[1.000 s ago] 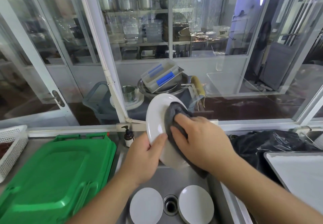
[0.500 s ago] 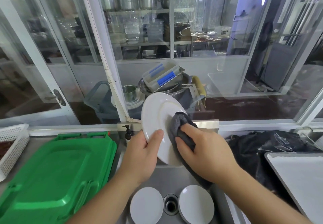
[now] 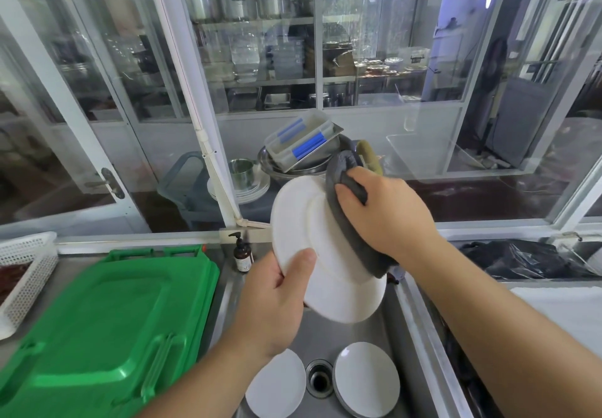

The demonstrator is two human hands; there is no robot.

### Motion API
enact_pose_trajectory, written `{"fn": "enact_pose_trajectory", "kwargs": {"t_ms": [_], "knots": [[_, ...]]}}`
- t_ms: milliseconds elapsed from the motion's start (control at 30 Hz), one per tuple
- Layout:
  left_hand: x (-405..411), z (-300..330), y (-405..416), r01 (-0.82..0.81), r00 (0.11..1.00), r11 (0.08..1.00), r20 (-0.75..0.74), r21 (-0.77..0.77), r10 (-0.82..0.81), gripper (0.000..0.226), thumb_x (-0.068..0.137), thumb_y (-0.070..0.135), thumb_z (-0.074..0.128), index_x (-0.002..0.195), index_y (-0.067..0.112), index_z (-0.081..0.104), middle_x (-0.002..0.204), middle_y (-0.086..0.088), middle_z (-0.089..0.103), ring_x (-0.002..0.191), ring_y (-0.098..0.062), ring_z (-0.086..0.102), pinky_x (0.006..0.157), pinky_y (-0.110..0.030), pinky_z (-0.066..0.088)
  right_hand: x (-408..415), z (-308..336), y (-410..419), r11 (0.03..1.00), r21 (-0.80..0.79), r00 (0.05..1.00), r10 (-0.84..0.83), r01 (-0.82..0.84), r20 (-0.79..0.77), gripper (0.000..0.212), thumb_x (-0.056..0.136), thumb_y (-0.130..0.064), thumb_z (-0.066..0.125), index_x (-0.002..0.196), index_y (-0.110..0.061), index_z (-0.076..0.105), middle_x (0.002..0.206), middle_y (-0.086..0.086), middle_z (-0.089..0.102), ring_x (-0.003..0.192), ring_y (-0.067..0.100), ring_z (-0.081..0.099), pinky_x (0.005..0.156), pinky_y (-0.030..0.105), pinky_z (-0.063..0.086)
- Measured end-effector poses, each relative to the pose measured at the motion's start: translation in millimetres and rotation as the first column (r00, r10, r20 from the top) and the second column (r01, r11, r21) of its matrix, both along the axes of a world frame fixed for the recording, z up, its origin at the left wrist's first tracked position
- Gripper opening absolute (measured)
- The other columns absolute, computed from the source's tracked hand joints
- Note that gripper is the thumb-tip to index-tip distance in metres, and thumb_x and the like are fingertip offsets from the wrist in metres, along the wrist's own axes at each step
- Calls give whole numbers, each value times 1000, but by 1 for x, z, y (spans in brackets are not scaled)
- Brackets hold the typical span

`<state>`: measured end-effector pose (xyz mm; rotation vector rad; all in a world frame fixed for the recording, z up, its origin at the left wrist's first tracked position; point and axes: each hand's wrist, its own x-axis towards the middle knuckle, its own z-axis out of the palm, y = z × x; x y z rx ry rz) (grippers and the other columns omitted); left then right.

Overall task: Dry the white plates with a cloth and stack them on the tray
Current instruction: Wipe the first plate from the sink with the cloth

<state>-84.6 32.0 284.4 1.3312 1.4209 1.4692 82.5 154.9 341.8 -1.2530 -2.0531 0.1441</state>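
My left hand (image 3: 273, 300) grips the lower left rim of a white plate (image 3: 303, 228), held on edge above the sink with its underside toward me. My right hand (image 3: 384, 212) holds a grey cloth (image 3: 345, 219) and presses it against the plate's upper right part. Down in the steel sink (image 3: 329, 333) lie two more stacks of white plates, one (image 3: 277, 385) left of the drain and one (image 3: 366, 380) right of it. A pale tray (image 3: 566, 316) lies on the counter at the right edge.
A large green plastic lid (image 3: 97, 323) covers the counter on the left, with a white perforated basket (image 3: 22, 274) beyond it. A brown pump bottle (image 3: 242, 254) stands behind the sink. A black plastic bag (image 3: 518, 258) lies at the back right. Glass windows close off the far side.
My right hand has slid the cloth up to the plate's top right edge. The plate has tilted and turned more toward me, and my left hand has shifted along its lower rim.
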Motion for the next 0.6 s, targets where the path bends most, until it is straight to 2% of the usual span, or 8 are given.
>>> {"fn": "enact_pose_trajectory", "kwargs": {"t_ms": [67,100,233,367,433,500,567,600], "knots": [[-1,-1,1,-30,999,1000,33,-3,30,39,84,65,58,90,30,74,80,4,74,77,-12,66,70,-52,58,3,-8,1,996,-84,1000,-28,28,-6,25,102,-48,50,84,-31,45,66,-6,58,61,26,57,57,36,45],[-2,-3,2,-41,998,999,45,-4,41,40,84,65,59,92,29,75,84,2,76,80,-13,68,74,-54,59,4,-14,-1,992,-119,999,-43,41,-9,25,102,-49,50,85,-32,44,67,-6,58,63,27,56,59,37,47],[-5,-11,2,-63,998,998,3,-15,63,37,84,66,58,97,36,76,90,5,79,84,-7,72,73,-37,58,12,-41,-17,966,-241,994,-107,97,-28,20,99,-53,50,92,-37,43,69,-12,55,67,26,53,63,38,44],[-4,-15,4,-91,994,994,-59,-53,88,37,82,69,55,98,41,74,91,11,79,88,-7,74,77,-38,60,16,-58,-41,956,-273,994,-107,104,4,17,97,-54,51,98,-40,43,69,-12,54,62,17,49,66,39,44],[-1,-15,5,-95,991,994,-96,-58,89,42,81,70,53,93,35,72,84,7,77,80,-6,71,73,-37,58,15,-60,-55,961,-272,999,-44,41,-6,16,95,-55,50,96,-41,43,68,-13,54,62,16,51,64,38,45],[2,-14,6,-84,987,994,-140,-65,74,53,80,70,52,87,21,70,79,-3,74,70,-8,64,68,-39,55,14,-59,-66,959,-282,999,22,-36,-50,18,89,-59,46,97,-43,44,69,-15,60,63,11,57,62,37,49],[6,-15,4,-48,982,995,-188,-91,30,58,80,69,51,80,12,66,73,-7,69,65,-10,58,65,-42,52,14,-55,-70,954,-288,992,53,-85,-117,26,85,-65,44,103,-46,48,72,-18,64,67,7,61,62,29,50],[7,-16,4,-34,976,994,-218,-103,11,57,81,68,50,77,13,64,67,-4,66,62,-8,55,61,-40,50,14,-52,-70,952,-291,987,52,-96,-155,29,84,-67,45,105,-47,49,75,-20,66,71,5,62,62,24,48]]}}
